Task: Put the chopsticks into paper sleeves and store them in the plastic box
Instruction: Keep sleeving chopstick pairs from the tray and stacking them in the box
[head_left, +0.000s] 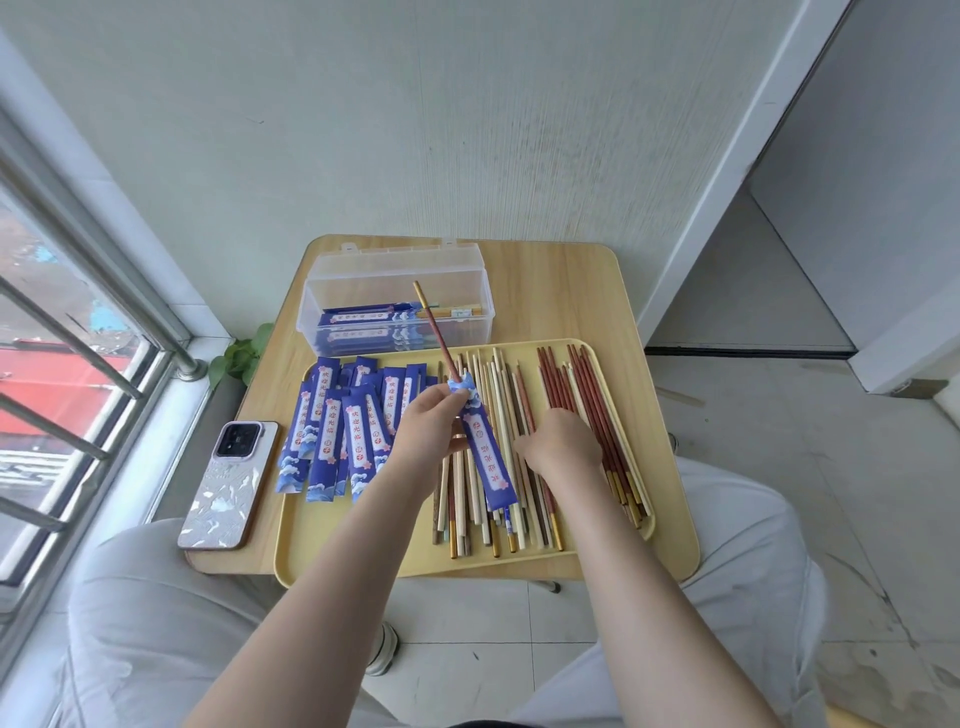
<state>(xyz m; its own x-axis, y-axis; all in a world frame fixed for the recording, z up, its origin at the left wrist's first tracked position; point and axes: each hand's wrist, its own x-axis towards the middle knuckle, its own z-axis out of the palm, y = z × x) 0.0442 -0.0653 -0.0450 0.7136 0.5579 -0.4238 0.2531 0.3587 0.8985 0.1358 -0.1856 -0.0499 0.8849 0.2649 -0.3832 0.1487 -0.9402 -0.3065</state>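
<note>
Left hand (434, 423): fingers pinched on the mouth of a blue paper sleeve (485, 454), held slanting above the tray; one reddish chopstick (439, 332) stands partly inserted, its gold-banded upper end projecting up and away toward the box. Right hand (558, 441): lowered palm-down onto the loose chopsticks (498, 431) in the middle of the tray, fingers curled among them; whether it has one pinched cannot be told, since the fingertips are hidden. Judged step: a second stick is being sought to complete the pair. Handling, as judged: the sleeve is thin, light paper, easily creased or torn at the mouth, so hold is best taken near the opening with the mouth kept spread; the chopsticks are stiff, light and smooth, apt to roll or slide, and are best taken near the thick end and fed narrow end first. Yellow tray (670, 556): carries a fanned heap of empty sleeves (337, 426) at its left, mixed pale and brown sticks in the middle, and a bundle of dark red chopsticks (592, 415) at its right. Clear plastic box (397, 301): lid open, standing just beyond the tray on the small wooden table (571, 291); several filled sleeves lie inside. A phone (228, 486) lies face down on the table beside the tray's left edge.
</note>
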